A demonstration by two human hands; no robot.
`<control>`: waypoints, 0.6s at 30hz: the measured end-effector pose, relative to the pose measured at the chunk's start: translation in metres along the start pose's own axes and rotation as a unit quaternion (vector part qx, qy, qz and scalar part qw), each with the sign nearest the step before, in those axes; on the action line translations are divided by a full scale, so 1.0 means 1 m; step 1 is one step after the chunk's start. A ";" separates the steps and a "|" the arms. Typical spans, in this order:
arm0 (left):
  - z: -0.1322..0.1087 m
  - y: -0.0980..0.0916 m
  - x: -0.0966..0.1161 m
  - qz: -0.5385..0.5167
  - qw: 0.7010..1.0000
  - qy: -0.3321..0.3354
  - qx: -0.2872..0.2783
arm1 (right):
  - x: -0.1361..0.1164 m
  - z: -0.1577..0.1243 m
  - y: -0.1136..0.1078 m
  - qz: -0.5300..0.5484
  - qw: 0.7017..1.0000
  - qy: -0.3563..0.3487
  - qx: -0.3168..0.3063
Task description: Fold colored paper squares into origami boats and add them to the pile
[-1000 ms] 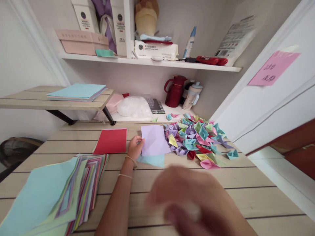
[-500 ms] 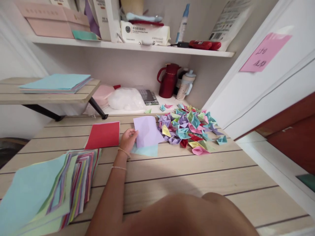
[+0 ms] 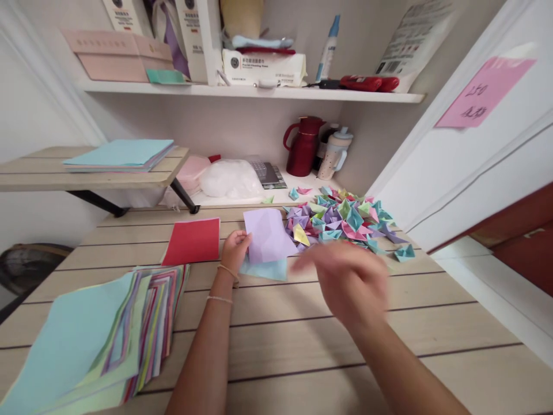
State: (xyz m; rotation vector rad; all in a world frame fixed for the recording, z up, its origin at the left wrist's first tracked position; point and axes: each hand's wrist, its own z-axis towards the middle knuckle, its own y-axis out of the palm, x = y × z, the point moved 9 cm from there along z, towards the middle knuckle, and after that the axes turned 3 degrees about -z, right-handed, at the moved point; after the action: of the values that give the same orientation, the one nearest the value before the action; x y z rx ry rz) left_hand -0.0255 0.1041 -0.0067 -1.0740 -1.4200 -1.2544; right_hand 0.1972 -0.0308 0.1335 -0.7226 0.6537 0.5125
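My left hand [image 3: 236, 249] pinches the left edge of a sheet of purple paper [image 3: 266, 235], which shows faint creases. Under its lower edge a light blue sheet [image 3: 270, 269] lies on the table. To the right, my right hand [image 3: 352, 279] is in the air over the table, smeared by motion. Its index finger points left toward the papers; the other fingers look curled, and I cannot make out anything in them. Beyond it spreads a pile of folded paper boats [image 3: 337, 218] in many colours, partly hidden by that hand.
Red paper [image 3: 193, 242] lies left of my left hand. A fanned stack of coloured sheets [image 3: 86, 323] covers the near left. Another stack [image 3: 121, 154] rests on a raised wooden shelf [image 3: 56, 181]. A red jug [image 3: 302, 147] and a cup [image 3: 334, 154] stand at the back.
My right hand and forearm have swung from low in front of the camera up to the right of the papers. The left hand still holds the purple paper; the whole view has shifted slightly.
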 end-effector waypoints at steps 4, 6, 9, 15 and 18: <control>-0.002 -0.002 0.010 0.010 0.999 0.030 0.001 | 0.033 0.027 0.061 0.170 0.982 0.078 -0.040; -0.003 -0.001 0.016 0.015 0.999 0.051 -0.010 | 0.056 0.022 0.087 0.201 0.971 0.117 -0.061; -0.003 0.001 0.020 -0.004 0.997 0.059 -0.040 | 0.078 0.008 0.110 0.234 0.960 0.130 -0.079; -0.003 0.000 0.022 -0.049 0.996 0.047 -0.060 | 0.084 -0.008 0.138 0.329 0.916 0.157 -0.166; -0.005 -0.004 0.027 -0.067 0.995 0.046 -0.059 | 0.081 -0.011 0.148 0.384 0.882 0.177 -0.207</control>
State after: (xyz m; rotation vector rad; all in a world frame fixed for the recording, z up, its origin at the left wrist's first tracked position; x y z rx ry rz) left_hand -0.0337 0.0998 0.0192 -0.9983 -1.3808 -1.4803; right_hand 0.1562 0.0731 0.0064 -0.9618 1.2070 1.3027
